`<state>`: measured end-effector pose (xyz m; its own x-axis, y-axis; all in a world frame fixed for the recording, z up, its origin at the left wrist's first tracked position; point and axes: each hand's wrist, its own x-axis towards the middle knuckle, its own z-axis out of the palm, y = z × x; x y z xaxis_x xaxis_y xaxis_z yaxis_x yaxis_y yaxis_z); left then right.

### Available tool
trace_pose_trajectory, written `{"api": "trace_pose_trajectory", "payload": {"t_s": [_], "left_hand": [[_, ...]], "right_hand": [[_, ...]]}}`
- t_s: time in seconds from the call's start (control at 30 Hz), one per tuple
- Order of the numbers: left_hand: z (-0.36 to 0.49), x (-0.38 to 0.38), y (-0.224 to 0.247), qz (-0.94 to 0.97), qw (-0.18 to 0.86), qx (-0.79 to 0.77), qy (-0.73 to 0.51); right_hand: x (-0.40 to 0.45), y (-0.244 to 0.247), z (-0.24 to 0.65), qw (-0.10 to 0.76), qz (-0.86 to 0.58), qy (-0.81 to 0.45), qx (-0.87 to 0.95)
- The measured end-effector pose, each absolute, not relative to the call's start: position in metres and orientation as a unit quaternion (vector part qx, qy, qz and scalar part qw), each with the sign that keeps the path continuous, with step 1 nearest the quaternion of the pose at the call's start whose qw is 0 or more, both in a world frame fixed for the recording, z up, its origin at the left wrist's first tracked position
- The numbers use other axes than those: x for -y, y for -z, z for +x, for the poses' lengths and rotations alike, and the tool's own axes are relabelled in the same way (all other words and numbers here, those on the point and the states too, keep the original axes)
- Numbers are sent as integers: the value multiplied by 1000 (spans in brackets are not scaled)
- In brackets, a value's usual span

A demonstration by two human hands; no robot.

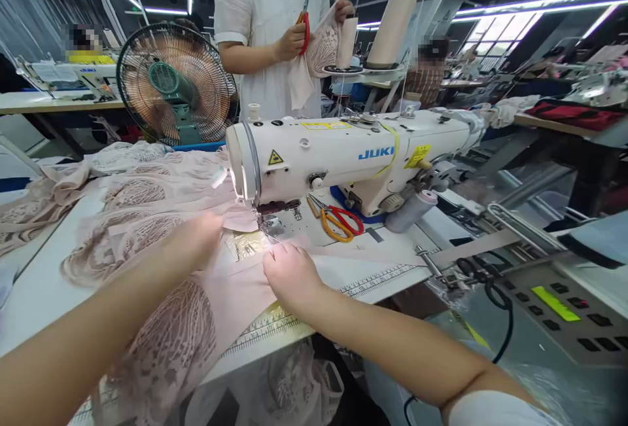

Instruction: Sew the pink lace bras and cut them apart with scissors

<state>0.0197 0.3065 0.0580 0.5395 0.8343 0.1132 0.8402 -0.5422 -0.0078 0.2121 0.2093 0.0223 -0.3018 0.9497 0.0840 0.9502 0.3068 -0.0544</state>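
Note:
A white sewing machine [353, 151] lettered JUKI stands across the table, its lamp lighting the needle area. Left of the needle, my left hand [199, 239], blurred by motion, is closed on pale pink lace fabric [171, 334]. Close in front of the needle, my right hand [293, 277] has its fingers pressed together on the same fabric's plain edge. A pale pink band [358, 254] runs from a metal guide [432, 266] on the right toward my right hand. The fingertips of both hands are partly hidden.
Red- and orange-handled scissors [338, 223] and a grey thread cone [411, 210] lie beside the machine. More lace pieces [137, 190] heap at left. A measuring tape [377, 282] lines the front edge. Behind stand a fan [176, 82] and a person [275, 40] holding scissors and lace.

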Motion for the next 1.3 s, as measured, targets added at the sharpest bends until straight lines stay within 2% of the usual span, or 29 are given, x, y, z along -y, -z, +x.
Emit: {"api": "trace_pose_trajectory", "payload": {"t_s": [0.13, 0.3, 0.5, 0.63, 0.83, 1.0, 1.3], "left_hand": [[66, -305, -32, -881, 25, 472, 28], [73, -337, -29, -833, 17, 552, 25], [68, -357, -44, -804, 9, 590, 71], [60, -337, -50, -842, 6, 528, 107], [53, -318, -41, -930, -44, 358, 71], [57, -298, -36, -940, -55, 329, 69], [33, -280, 3, -936, -116, 322, 89]], "right_hand": [[-195, -4, 205, 56, -561, 9, 826], [-190, 9, 200, 103, -427, 4, 898], [-214, -14, 208, 42, -353, -55, 933], [-223, -20, 211, 57, -320, -51, 944], [-223, -17, 211, 61, -325, -66, 942], [-228, -15, 213, 74, -318, -84, 941], [-212, 2, 214, 90, -332, -77, 936]]}}
